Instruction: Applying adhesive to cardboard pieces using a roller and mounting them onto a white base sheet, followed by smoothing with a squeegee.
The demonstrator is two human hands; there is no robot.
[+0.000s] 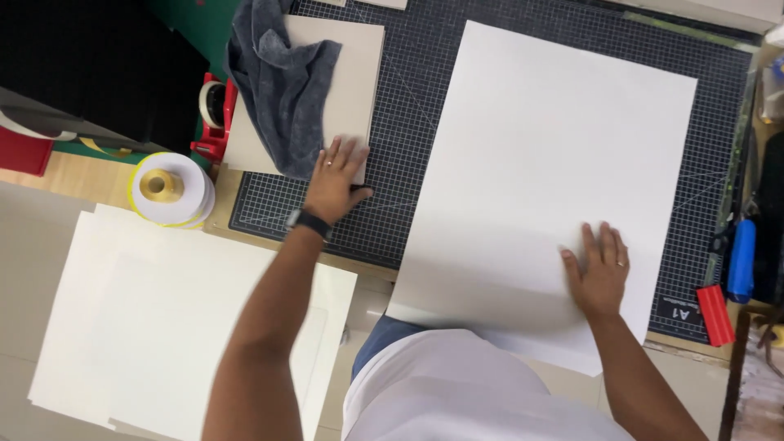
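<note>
A large white sheet (539, 163) lies on a dark gridded cutting mat (400, 106), its near edge hanging over the table edge. My right hand (600, 273) rests flat on the sheet's lower right part, fingers spread. My left hand (335, 175), with a dark watch on the wrist, lies on the near corner of a beige board (351, 90), next to a grey cloth (282, 82) that is draped over that board. Neither hand grips anything.
A roll of white tape with a yellow core (167, 189) and a red tape dispenser (214, 110) sit left of the mat. A stack of white sheets (139, 327) lies lower left. A red and a blue tool (729, 282) lie at the mat's right edge.
</note>
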